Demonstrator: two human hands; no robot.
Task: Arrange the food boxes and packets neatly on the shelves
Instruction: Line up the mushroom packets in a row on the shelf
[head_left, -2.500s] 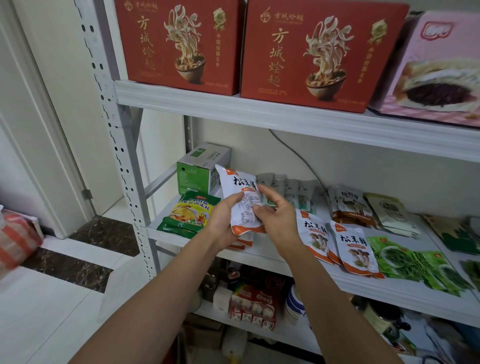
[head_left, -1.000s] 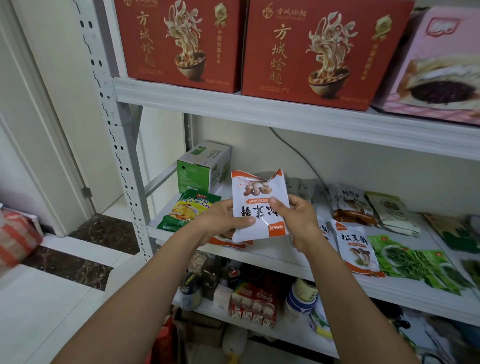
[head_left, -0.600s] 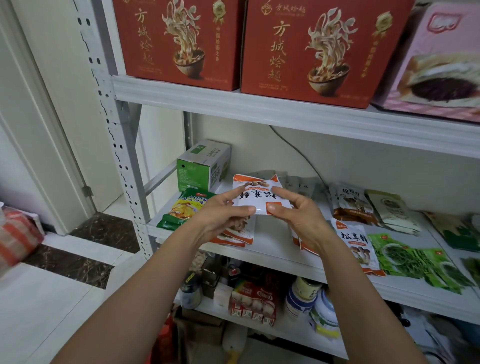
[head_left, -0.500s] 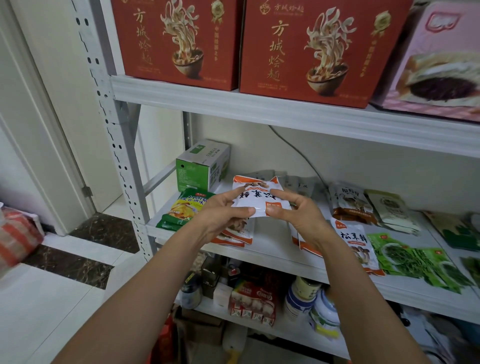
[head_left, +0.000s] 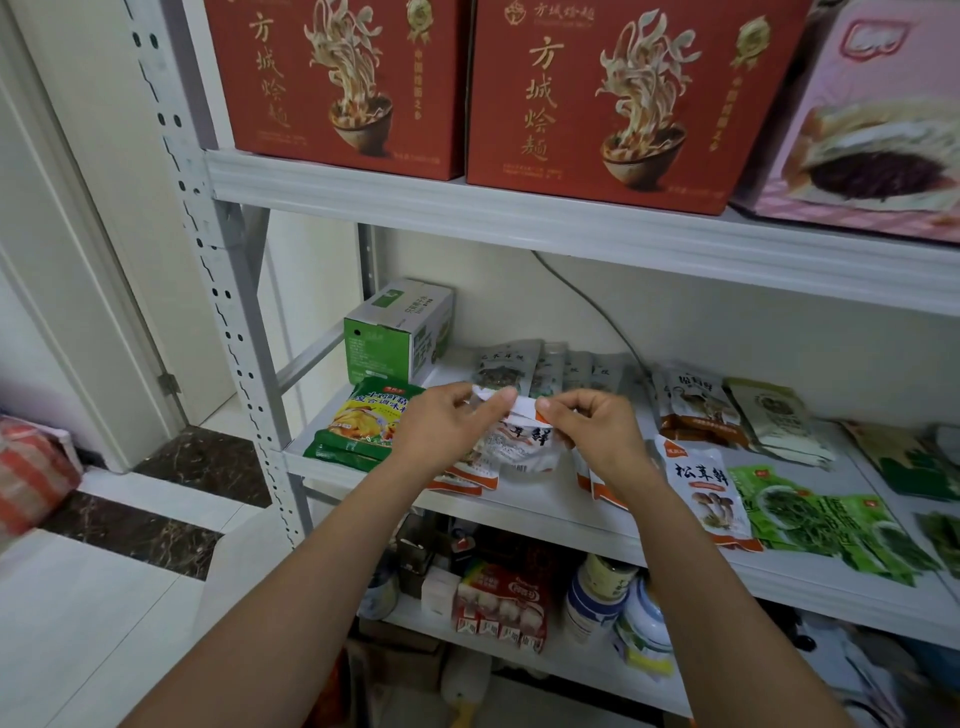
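The white-and-orange mushroom packet is over the front of the middle shelf, held by its top edge alone. The left hand pinches 1 corner of that edge between thumb and curled forefinger, and the right hand pinches the other corner the same way, its remaining fingers tucked in. The body of the packet hangs down toward a pile of like packets under the left wrist. Whether its lower end already touches that pile cannot be told.

The main risk is the pile's place: it sits close to the shelf's front lip, and these glossy packets look slick. If the packet is let go before it lies flat, it would likely slide forward off the pile and drop toward the crowded shelf below. If 1 hand lets go before the other, the packet would swing and land askew, which defeats neat arranging.

The right wrist crosses 2 more orange-edged packets, with another mushroom packet just beside them, so drawing that arm back low could drag them out of line. The yellow-green packets to the left lie near enough for the left forearm to nudge.
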